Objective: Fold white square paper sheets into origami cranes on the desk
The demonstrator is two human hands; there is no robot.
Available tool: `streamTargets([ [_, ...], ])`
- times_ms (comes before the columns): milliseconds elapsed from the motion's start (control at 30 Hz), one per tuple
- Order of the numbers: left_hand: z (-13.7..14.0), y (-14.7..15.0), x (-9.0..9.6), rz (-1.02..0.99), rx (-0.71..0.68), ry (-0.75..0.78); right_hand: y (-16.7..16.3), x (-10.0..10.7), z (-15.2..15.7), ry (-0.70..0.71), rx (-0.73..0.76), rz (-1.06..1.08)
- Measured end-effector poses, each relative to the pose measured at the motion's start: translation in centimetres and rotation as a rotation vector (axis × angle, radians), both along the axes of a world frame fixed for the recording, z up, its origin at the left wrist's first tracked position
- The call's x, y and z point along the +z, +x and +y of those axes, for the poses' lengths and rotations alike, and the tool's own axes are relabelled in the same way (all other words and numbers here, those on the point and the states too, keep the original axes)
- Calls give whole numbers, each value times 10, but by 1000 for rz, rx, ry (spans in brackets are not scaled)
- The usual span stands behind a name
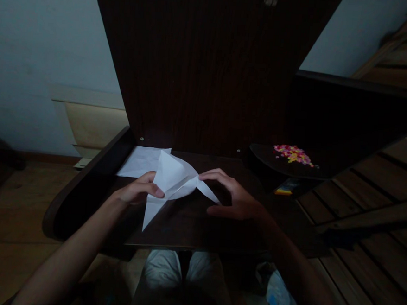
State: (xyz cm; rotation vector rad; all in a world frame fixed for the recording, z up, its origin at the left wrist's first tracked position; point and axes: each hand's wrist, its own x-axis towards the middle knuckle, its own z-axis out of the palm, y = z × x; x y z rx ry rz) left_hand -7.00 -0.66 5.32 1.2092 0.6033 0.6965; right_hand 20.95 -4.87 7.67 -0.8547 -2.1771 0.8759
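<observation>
Pale wall (47, 44) in dim light, dark panel (208, 78) at the back edge of the bench (198, 231). Near the bench's back left corner, a flat sheet (140, 161). Above the bench's middle, slightly toward its left edge, a folded paper (174, 174), gripped at its left end in the left hand (137, 190), thumb on top. At its narrow neck toward the right, fingertips of the half-open right hand (238, 197), thumb apart. By the bench's back right corner, colourful bits (295, 155) on a shelf (268, 162).

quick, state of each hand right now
Left hand: closed, holding the folded white paper.
Right hand: open, at the paper's right side.
</observation>
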Motion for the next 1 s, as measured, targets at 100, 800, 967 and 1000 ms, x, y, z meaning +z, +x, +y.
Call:
streamTargets([
  [100,-1,-4,-6,-144,-15,-99,3,0,-3,-22,96,52],
  [800,-22,16,-26,-357,398,-229,-46,-21,-14,79,39,304],
  [967,-29,19,-27,-382,438,-239,-46,-24,-13,-250,7,456],
  [1000,-30,20,-27,-387,431,-234,-46,-24,-12,-292,-13,479],
])
